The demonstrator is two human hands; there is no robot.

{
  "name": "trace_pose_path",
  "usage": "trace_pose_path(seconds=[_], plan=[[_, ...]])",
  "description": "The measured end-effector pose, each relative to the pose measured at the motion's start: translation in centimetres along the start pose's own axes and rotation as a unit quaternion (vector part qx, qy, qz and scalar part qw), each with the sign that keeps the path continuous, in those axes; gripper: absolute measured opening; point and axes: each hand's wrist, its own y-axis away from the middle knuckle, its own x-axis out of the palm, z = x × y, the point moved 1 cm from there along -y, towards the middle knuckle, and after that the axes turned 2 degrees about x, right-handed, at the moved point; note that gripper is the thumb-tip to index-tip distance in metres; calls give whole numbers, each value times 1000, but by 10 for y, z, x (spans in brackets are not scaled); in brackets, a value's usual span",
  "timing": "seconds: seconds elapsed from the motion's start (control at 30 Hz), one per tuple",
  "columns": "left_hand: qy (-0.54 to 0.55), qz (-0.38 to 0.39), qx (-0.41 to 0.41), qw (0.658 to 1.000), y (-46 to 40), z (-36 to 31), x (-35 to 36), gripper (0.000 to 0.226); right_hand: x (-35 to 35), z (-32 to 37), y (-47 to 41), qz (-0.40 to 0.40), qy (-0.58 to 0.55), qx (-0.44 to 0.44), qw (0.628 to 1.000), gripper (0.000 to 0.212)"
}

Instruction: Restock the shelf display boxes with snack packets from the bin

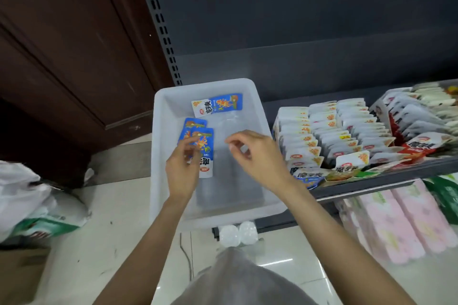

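A white plastic bin (163, 106) stands on the left end of the dark shelf. One blue-and-white snack packet (218, 104) lies at its far end. My left hand (182, 168) grips two or three more blue packets (202, 142) over the bin's left side. My right hand (255, 153) hovers over the bin's middle with fingers curled, thumb and forefinger nearly pinched; it holds nothing that I can make out. To the right, display boxes (329, 131) hold rows of upright packets.
A red-and-white display box (416, 121) sits further right on the shelf (371, 181). Pink wrapped packs (396, 225) lie on the lower level. White bags (29, 200) and a cardboard box (17, 275) are on the tiled floor at left. A dark wooden door stands behind.
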Motion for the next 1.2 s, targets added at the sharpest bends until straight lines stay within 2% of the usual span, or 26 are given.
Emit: trace_pose_path(seconds=[0.03, 0.1, 0.17, 0.23, 0.3, 0.43, 0.5, 0.6, 0.7, 0.77, 0.8, 0.83, 0.9, 1.0, 1.07, 1.13, 1.2], plan=[[-72, 48, -19, 996, -7, 11, 4, 39, 25, -7, -15, 60, 43, 14, 997, 23], [-240, 156, -63, 956, -18, 28, 15, 72, 69, -22, -40, 174, 118, 28, 977, 40], [-344, 194, -95, 914, -23, 34, 20, 82, 97, -35, -55, 274, 174, 17, 946, 56], [-388, 196, -97, 896, -25, 36, 22, 83, 112, -45, -59, 356, 239, 5, 903, 66], [-390, 202, -105, 892, -27, 38, 24, 83, 118, -53, -51, 383, 293, 19, 876, 68], [-347, 234, -128, 899, -28, 34, 20, 73, 111, -49, -31, 362, 353, 37, 862, 72], [-347, 235, -95, 903, -27, 26, 11, 58, 97, -37, -28, 316, 323, 51, 891, 70], [-269, 211, -20, 940, -25, 4, -8, 32, 65, -17, -24, 203, 253, 52, 945, 66], [-96, 207, 50, 972, -17, -34, -31, 7, 32, -4, -15, 106, 139, 9, 985, 43], [39, 185, 77, 979, -8, -65, -41, 10, 10, 5, -6, 68, 29, -5, 997, 22], [101, 169, 90, 976, -4, -80, -43, 9, -1, 9, 0, 59, -30, 3, 998, 18], [159, 157, 101, 970, 0, -94, -44, 6, -13, 13, 7, 44, -80, 24, 996, 19], [225, 131, 127, 957, 8, -112, -36, 17, -36, 16, 23, -1, -154, 84, 985, 19], [230, 126, 126, 957, 14, -115, -10, 17, -66, 6, 52, -124, -259, 141, 948, 6], [182, 188, 126, 957, 19, -106, 14, 18, -82, -6, 73, -219, -305, 165, 912, 13], [79, 257, 182, 946, 24, -93, 39, 23, -92, -20, 94, -282, -335, 192, 878, 16], [-7, 289, 242, 926, 30, -86, 60, 26, -95, -33, 110, -313, -332, 217, 863, 16]])
